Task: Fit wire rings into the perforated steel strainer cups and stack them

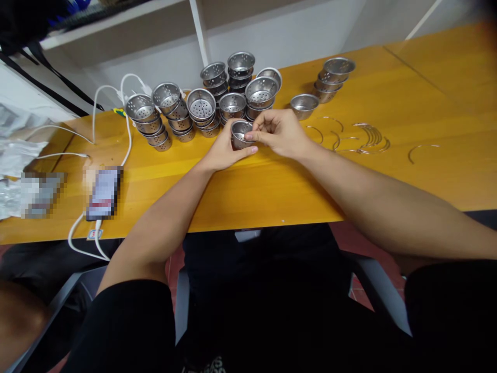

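Note:
My left hand (223, 151) is wrapped round a small perforated metal strainer cup (239, 135), its open top facing up. At the cup's right rim my right hand (280, 132) is closed in a pinch, thumb and forefinger over the opening. Whatever those fingertips grip, if anything, is too small to make out. Just behind the hands stand stacks of similar perforated cups (232, 106). Right of my right hand lie several thin curved metal wires (373, 135) on the wooden table, and a single curved wire (423, 147) lies apart from them.
A single cup (304, 105) and a short stack of cups (334, 77) stand toward the back right. On the left, a phone (103, 192) is plugged into a white cable (97, 235). Clear plastic bags (17, 166) lie at the left end. Another person's arm (23, 321) shows at lower left.

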### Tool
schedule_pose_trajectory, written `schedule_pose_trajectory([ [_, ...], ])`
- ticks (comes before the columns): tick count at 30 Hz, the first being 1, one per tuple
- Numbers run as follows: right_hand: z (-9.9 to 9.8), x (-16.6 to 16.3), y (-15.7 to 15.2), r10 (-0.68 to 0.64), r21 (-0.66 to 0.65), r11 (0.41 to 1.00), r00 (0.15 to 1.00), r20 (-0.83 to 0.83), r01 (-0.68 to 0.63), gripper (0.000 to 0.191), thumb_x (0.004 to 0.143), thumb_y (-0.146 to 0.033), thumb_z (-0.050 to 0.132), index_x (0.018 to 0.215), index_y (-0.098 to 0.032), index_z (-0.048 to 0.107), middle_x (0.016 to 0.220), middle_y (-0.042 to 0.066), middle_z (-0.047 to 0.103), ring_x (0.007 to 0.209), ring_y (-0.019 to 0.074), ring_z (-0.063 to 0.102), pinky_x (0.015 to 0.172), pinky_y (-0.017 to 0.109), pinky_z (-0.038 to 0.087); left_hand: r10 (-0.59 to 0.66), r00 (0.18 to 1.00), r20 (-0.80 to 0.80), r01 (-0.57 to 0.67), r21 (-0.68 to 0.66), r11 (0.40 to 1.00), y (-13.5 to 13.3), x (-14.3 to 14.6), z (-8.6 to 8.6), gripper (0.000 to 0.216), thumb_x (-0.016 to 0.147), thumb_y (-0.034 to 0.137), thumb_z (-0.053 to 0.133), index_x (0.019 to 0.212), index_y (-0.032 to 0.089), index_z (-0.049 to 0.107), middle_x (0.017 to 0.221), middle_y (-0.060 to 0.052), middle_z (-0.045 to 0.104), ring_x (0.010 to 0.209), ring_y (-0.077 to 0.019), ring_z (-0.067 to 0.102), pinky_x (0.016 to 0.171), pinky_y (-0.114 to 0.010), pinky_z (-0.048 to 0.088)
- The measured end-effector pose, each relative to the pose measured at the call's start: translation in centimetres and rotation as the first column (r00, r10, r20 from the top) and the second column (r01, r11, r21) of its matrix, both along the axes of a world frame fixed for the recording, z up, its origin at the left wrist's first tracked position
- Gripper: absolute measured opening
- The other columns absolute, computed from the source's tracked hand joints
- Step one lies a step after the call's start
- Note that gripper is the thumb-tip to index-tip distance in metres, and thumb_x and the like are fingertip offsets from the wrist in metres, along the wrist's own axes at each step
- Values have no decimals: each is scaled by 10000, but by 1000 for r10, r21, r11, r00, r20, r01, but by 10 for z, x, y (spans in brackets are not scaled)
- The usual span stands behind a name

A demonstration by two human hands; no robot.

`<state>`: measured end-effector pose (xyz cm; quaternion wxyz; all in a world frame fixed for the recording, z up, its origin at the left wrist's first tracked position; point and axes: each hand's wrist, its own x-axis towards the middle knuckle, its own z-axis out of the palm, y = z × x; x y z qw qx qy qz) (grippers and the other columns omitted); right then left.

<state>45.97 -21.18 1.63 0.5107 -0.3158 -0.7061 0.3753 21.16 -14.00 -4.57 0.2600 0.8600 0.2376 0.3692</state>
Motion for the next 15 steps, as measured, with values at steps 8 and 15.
schedule_pose_trajectory([
  [8,1,1,-2,-22,-29,999,995,99,25,858,730,-1008,1115,884,-262,719,749,10,600,685,192,468,581,357,446,12,999,46,-9,-73,997,-8,3,6,1165,837,1054,930,1606,274,536,1540,-158,746,1434,-359,793,1312,-576,665],
  [15,4,0,-8,-27,-30,999,992,119,31,851,762,-1029,1078,958,-278,730,821,31,646,751,229,552,656,387,535,47,998,33,-44,-78,996,-6,2,4,1224,808,1086,923,1647,275,553,1552,-159,733,1488,-391,780,1355,-653,639],
])
